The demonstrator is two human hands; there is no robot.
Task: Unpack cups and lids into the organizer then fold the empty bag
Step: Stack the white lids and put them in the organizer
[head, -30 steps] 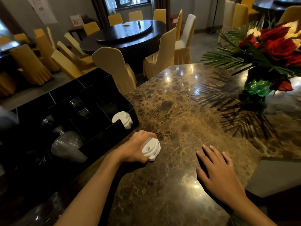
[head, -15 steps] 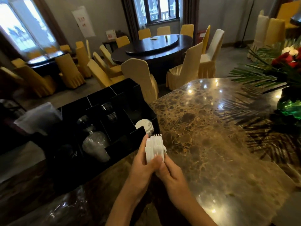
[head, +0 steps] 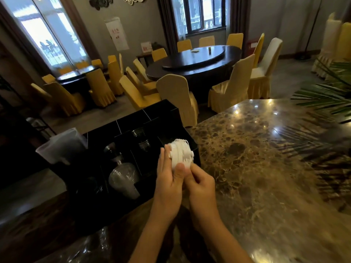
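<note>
Both hands hold a stack of white lids (head: 180, 153) on its side over the front right corner of the black organizer (head: 131, 122). My left hand (head: 170, 179) grips the stack from the left and below. My right hand (head: 201, 184) pinches its lower right edge. Clear plastic cups (head: 123, 177) lie stacked in a front compartment, and more clear cups (head: 141, 138) sit in a middle one. Crinkled clear plastic of the bag (head: 91, 247) lies at the bottom left edge.
The organizer stands on the left part of a brown marble counter (head: 266, 168). A translucent container (head: 62, 147) stands left of the organizer. Palm fronds (head: 326, 95) reach over the counter's far right. Yellow-covered chairs (head: 176, 95) and a round table lie beyond.
My right hand left the counter and joined the left on the lid stack. Both hands carried the stack up and left to the organizer's front right corner. The view tilted upward.
</note>
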